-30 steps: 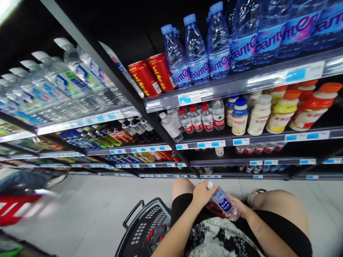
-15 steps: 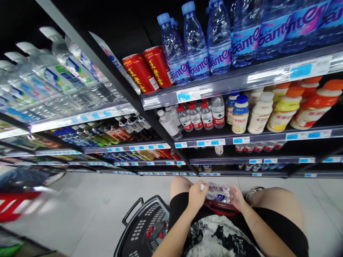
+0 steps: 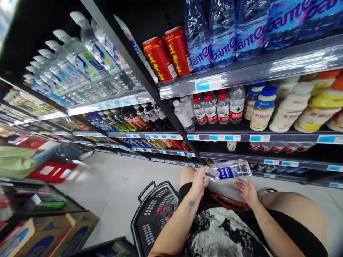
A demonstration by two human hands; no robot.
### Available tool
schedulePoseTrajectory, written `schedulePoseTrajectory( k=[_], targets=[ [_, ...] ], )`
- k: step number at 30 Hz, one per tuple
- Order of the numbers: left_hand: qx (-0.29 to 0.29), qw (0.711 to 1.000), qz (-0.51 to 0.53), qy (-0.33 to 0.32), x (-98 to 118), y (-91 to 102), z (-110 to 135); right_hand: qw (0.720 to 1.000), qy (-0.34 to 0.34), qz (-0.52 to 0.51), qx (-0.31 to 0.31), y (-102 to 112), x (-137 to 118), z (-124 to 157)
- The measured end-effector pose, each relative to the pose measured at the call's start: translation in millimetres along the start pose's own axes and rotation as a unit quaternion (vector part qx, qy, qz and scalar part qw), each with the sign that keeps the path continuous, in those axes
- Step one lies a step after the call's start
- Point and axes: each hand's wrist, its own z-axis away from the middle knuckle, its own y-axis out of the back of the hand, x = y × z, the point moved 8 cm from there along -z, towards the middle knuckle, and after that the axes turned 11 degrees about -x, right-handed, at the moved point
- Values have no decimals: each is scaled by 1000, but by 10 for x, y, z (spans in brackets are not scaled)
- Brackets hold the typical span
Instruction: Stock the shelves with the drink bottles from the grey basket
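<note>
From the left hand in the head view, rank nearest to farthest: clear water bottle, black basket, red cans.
1. clear water bottle: gripped at its cap end by the left hand.
2. black basket: on the floor, lower left.
3. red cans: upper shelf, far above.

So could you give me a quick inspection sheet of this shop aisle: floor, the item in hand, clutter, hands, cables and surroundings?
Surface: pale tiled floor, person crouched on it.
Job's thing: clear plastic water bottle with blue label, lying sideways in the air.
Clutter: black plastic shopping basket by the knee; red basket on the lap.
Grip: left hand closed on the bottle's cap end; right hand open below it, apart.
Cables: nothing seen.
Surroundings: black shelves with red cans, bottled water and yoghurt-style drinks; cardboard boxes at lower left.
</note>
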Motion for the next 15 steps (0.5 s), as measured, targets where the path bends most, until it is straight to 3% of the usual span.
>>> schedulePoseTrajectory(
  k=[4, 6, 8, 9, 11, 13, 15],
  targets=[
    [12, 998, -57, -6, -95, 74, -92, 1000, 12, -27, -3, 0, -18, 21],
    [12, 993, -117, -20, -29, 82, -94, 999, 26, -36, -12, -15, -44, 36],
    [-2, 969, -239, -59, 133, 16, -56, 999, 36, -20, -30, -54, -51, 60],
    [-5, 942, -325, -80, 223, -41, -23, 998, 39, 3, -55, -101, -44, 74],
    [0, 854, -511, -95, 330, -172, 35, 987, 38, 82, -130, -239, 10, 112],
    [11, 756, -651, -62, 300, -266, 50, 959, 38, 196, -204, -381, 115, 158],
    [1, 689, -725, -10, 170, -322, 31, 923, 52, 311, -221, -439, 224, 175]
  ],
)
